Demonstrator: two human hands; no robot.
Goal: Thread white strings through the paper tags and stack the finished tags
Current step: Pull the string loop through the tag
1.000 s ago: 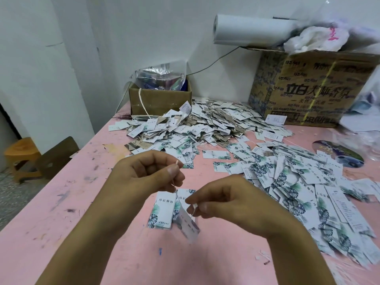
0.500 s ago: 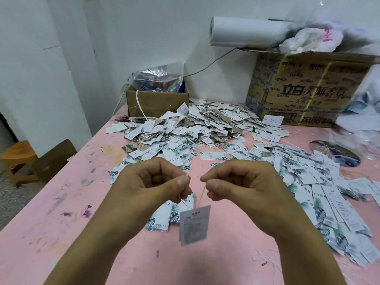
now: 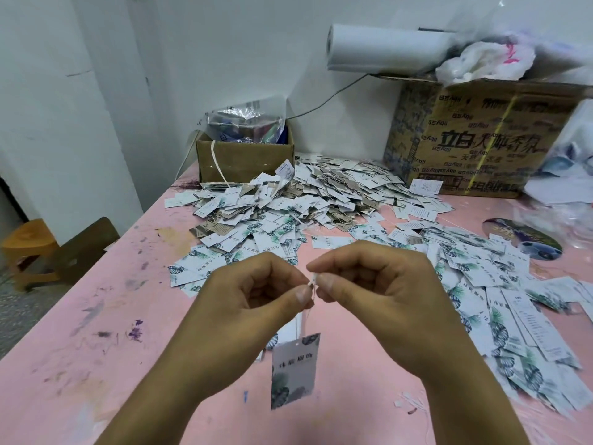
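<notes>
Pinching the thin white string [image 3: 312, 281] at centre frame, your left hand [image 3: 256, 303] and right hand [image 3: 375, 293] both curl tight on its ends, leaf-printed paper tag [image 3: 293, 370] dangling just below. Let either end slip and the tag likely slides off, unthreaded.

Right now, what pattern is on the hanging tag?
The tag is white with grey-green leaf prints at two corners; head view.
</notes>
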